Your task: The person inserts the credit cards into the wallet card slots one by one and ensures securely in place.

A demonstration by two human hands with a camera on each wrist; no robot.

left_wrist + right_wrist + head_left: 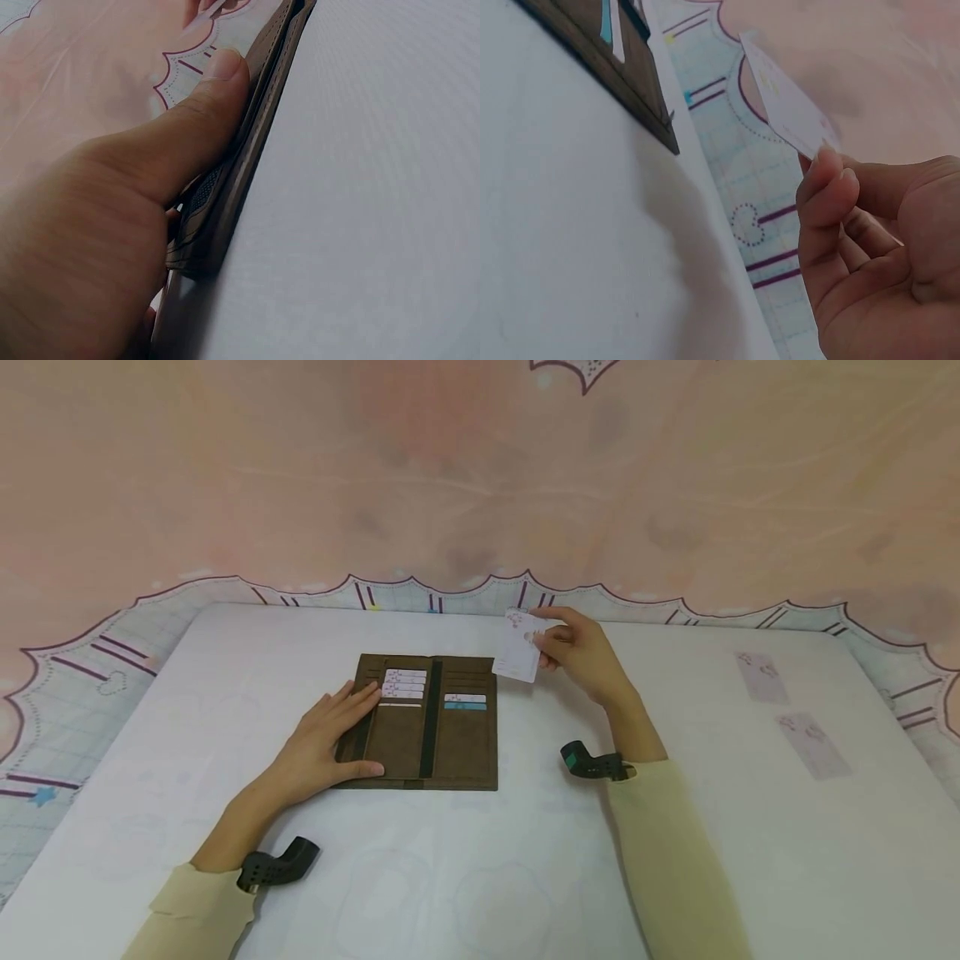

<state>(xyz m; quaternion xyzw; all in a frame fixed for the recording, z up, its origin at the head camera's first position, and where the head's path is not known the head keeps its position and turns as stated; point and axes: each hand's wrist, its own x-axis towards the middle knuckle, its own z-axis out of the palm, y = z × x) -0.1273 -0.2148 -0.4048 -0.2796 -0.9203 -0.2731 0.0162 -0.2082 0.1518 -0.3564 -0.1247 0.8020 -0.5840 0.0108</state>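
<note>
We see a white table (480, 877) that fills most of the head view, with a pink patterned cloth (480, 468) hanging behind it and a pale checked cloth (82, 677) with a scalloped edge along its far side. On the table, near the middle, lies a long brown wallet (457, 752), opened flat with its inside facing up. Several cards (405, 683) sit in the slots of its left half, and a white and a blue card edge (465, 702) show in the slots of its right half.

Our left hand (326, 743) rests flat on the left half of the wallet, fingers straight and spread, the thumb lying along the near edge; the left wrist view shows the thumb (202, 120) pressing on the leather edge. Our right hand (581, 652) is raised just beyond the far right corner of the wallet and pinches a white card (519, 647) between thumb and curled fingers, so the card stands tilted in the air, clear of the wallet and the table. In the right wrist view the fingertips (829, 176) close on the card's lower corner.

Two more pale cards (813, 745) lie flat on the table well to the right, apart from each other and from the wallet
</note>
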